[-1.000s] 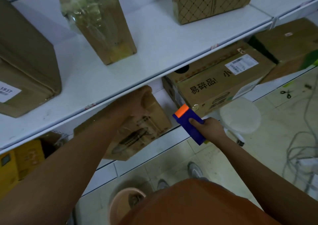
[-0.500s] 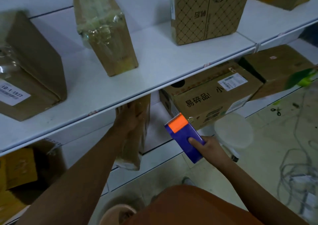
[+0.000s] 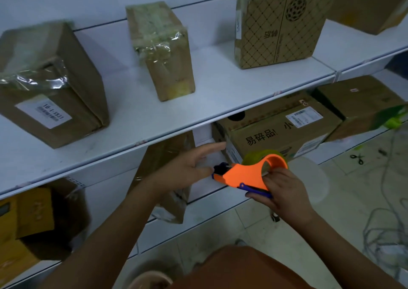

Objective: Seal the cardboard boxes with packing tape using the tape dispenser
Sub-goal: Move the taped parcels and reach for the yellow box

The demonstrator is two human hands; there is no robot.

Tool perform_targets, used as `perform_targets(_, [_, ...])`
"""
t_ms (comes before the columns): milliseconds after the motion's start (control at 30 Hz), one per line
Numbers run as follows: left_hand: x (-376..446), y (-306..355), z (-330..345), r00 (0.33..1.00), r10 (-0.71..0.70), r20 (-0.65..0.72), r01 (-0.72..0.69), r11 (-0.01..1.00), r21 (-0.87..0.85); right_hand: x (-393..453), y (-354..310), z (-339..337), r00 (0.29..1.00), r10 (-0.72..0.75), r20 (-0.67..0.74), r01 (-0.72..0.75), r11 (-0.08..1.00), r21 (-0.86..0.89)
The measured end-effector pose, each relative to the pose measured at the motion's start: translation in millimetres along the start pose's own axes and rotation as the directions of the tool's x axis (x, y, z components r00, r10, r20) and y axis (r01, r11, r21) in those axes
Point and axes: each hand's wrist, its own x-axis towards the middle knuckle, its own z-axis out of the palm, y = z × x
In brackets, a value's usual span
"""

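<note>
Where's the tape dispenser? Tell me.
The tape dispenser is in the right hand, low centre-right, before the lower shelf, beside the left hand.

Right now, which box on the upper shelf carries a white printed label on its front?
The leftmost cardboard box, its label reading 10-1-1937; the other boxes there show no such front label.

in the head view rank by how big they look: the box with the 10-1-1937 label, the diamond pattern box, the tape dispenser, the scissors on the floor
1-2. labelled box and diamond-pattern box: look alike; the labelled one is nearer, so unsure.
3. tape dispenser, though nearest the camera.
4. scissors, far off.
</note>
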Motion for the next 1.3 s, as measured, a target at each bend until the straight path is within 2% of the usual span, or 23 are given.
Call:
perform_targets(67, [-4.3,18.5,-2.4,0.996,0.082,0.019,-0.083,0.996,0.04,7.2,3.9,-10.5,0.998,-0.059,-0.01,0.059,0.998,-0.008])
perform_targets(167, [-7.9,32.5,-2.7,0.988,0.152,0.034,-0.154,0.984,0.092,11.3,10.9,-24.5,0.998,-0.066,-0.013,0.066,0.997,-0.028])
perform_targets(400, [-9.0,47.5,6.5,0.94,0.331,-0.08,-0.32,0.939,0.125,1.9,11.2,-43.5,0.999,-0.028,-0.042,0.024,0.997,-0.072])
perform_targets(567, [-12.6,48.2,8.3,0.94,0.336,-0.058,-0.328,0.938,0.109,-4.6,4.4,-48.3,0.999,-0.014,-0.035,0.011,0.996,-0.09])
perform_targets(800, [-12.0,40.7,11.1,0.907,0.402,-0.127,-0.364,0.898,0.245,-9.2,-7.9,-48.9,1.0,-0.012,-0.029,0.011,0.999,-0.05])
perform_targets(1033, [-16.6,23.2,25.2,0.9,0.323,-0.292,-0.232,0.923,0.307,-18.6,-19.4,-41.2,0.996,0.081,0.041,-0.077,0.993,-0.094])
perform_targets(1167, [-24.2,7.4,35.8,0.907,0.196,-0.372,-0.131,0.972,0.193,-22.7,-27.2,-38.7,0.966,0.104,0.236,-0.076,0.989,-0.124])
perform_targets(1233, [-29.4,2.5,32.0,0.903,0.121,-0.412,-0.071,0.988,0.134,-28.5,-28.5,-39.9,0.93,0.173,0.326,-0.142,0.983,-0.116])
perform_targets(1300, [-34.8,-5.2,19.2,0.873,0.076,-0.482,-0.037,0.995,0.09,-35.0,-27.3,-45.7,0.906,0.248,0.344,-0.222,0.968,-0.112])
